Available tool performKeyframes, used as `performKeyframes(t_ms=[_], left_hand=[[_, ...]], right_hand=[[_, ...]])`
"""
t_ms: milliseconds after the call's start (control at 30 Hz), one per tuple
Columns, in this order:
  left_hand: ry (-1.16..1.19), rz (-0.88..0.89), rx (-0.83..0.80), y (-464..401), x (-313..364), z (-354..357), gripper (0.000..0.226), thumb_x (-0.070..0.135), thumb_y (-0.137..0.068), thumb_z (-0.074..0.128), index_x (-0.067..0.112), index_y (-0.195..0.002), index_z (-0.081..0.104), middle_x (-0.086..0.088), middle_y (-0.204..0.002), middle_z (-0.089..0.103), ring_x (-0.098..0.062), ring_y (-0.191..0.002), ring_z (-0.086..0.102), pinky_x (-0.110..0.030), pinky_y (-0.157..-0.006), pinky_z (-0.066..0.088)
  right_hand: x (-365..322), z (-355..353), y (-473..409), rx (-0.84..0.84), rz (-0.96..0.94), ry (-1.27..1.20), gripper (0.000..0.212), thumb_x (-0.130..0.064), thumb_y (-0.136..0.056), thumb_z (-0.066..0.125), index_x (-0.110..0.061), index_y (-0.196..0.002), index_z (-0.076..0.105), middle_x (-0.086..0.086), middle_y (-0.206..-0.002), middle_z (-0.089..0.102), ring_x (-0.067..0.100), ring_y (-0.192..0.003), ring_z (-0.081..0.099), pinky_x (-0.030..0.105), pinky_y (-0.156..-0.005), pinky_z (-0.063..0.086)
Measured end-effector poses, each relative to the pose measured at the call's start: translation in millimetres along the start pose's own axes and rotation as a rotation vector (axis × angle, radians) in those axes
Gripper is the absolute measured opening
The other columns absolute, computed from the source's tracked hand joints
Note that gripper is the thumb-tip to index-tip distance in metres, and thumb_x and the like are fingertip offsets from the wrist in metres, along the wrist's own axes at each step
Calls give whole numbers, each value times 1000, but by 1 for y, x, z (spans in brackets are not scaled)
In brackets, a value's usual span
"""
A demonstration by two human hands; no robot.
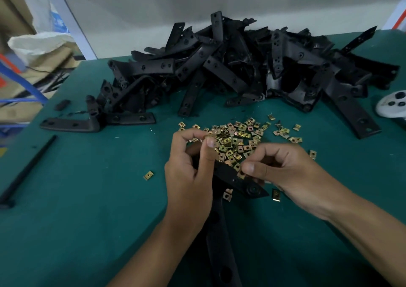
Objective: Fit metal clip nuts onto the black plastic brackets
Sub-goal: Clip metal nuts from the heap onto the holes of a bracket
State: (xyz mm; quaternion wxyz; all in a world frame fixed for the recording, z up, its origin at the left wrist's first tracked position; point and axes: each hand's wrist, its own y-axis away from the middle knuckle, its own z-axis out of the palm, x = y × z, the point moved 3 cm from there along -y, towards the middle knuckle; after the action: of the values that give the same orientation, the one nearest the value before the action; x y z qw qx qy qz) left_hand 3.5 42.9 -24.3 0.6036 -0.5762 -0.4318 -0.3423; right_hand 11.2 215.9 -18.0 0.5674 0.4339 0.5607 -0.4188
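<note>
table [87, 198]: green mat filling the view, everything spread across it.
bracket pile [241, 67]: big black heap of plastic brackets along the far side, tangled every which way, reaching from left of centre to the right edge.
held bracket [232, 178]: and here's the one in play, a black l-shaped bracket at the centre, one arm running toward the camera under the left wrist, the other angling right to a rounded tip with a hole.
left hand [191, 176]: wrapped over the bracket's corner, thumb pointing up, fingers curled and closed round the plastic, index tip touching the near edge of the nut heap.
right hand [283, 170]: coming in from the right, thumb and fingers pinched together at the bracket's upper edge; a glint of brass shows right at the thumb tip, though whether the fingers have a nut in the pinch i cannot tell.
rod [28, 168]: long black stick lying diagonally at the left, well apart from the hands.
white part [391, 106]: pale rounded piece with dark holes at the right edge, beside the pile.
clip nuts [237, 137]: brassy little squares heaped just beyond the hands, between them and the pile.
loose nut [148, 175]: one lone nut left of the left hand.
</note>
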Motion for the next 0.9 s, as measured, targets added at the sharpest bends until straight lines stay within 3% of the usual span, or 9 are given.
performKeyframes(t_ms=[100, 167, 267, 367, 533, 767, 900], left_hand=[[-13, -28, 33, 1, -2, -1, 11, 47, -96, 52, 37, -99, 54, -9, -66, 52, -19, -51, 37, -33, -45, 32], [-28, -32, 60, 1, -3, -2, 7, 47, -95, 51, 41, -97, 53, -4, -62, 50, -7, -49, 37, -27, -42, 30], [-51, -26, 99, 1, -3, -4, 2, 43, -98, 52, 42, -96, 53, 5, -61, 53, -2, -48, 40, -17, -42, 31], [-93, -23, 168, 1, -4, -4, 4, 37, -99, 54, 39, -96, 52, 9, -66, 60, 0, -51, 46, -14, -45, 36], [-121, -46, 224, 1, -5, -3, 4, 35, -101, 55, 33, -99, 52, 17, -68, 65, 0, -50, 50, -10, -46, 36], [-113, -65, 206, 2, -6, -3, 10, 34, -102, 55, 41, -97, 51, 6, -69, 66, 0, -48, 47, -13, -43, 36], [-60, -70, 163, -1, -5, -4, 4, 47, -94, 55, 43, -96, 56, 9, -69, 64, -2, -55, 51, -18, -47, 41]], right_hand=[[-1, 1, 1, 7, 11, -64, 25, -35, -80, 66, -12, -84, 76, -13, -58, 63, -6, -53, 55, 5, -50, 40], [-2, 0, 2, -12, 13, -75, 32, -42, -81, 64, -15, -90, 79, -17, -60, 63, -7, -56, 54, 5, -54, 41], [-4, -1, 3, -50, 16, -10, 32, -48, -80, 77, -20, -95, 80, -17, -82, 74, -4, -76, 65, 8, -68, 48], [-4, 1, 4, -46, 9, 115, 34, -39, -70, 90, -29, -100, 78, -9, -101, 77, 6, -92, 71, 12, -77, 51], [-2, 9, 8, 120, -89, 258, 35, -45, -67, 85, -38, -99, 74, -9, -94, 75, 10, -84, 70, 20, -74, 54], [-2, 19, 18, 283, -211, 520, 19, -47, -74, 75, -37, -89, 72, -24, -85, 72, 1, -80, 70, 7, -66, 49], [-2, 19, 16, 244, -199, 526, 16, -45, -79, 75, -36, -91, 71, -20, -86, 72, 3, -80, 69, 9, -66, 49]])
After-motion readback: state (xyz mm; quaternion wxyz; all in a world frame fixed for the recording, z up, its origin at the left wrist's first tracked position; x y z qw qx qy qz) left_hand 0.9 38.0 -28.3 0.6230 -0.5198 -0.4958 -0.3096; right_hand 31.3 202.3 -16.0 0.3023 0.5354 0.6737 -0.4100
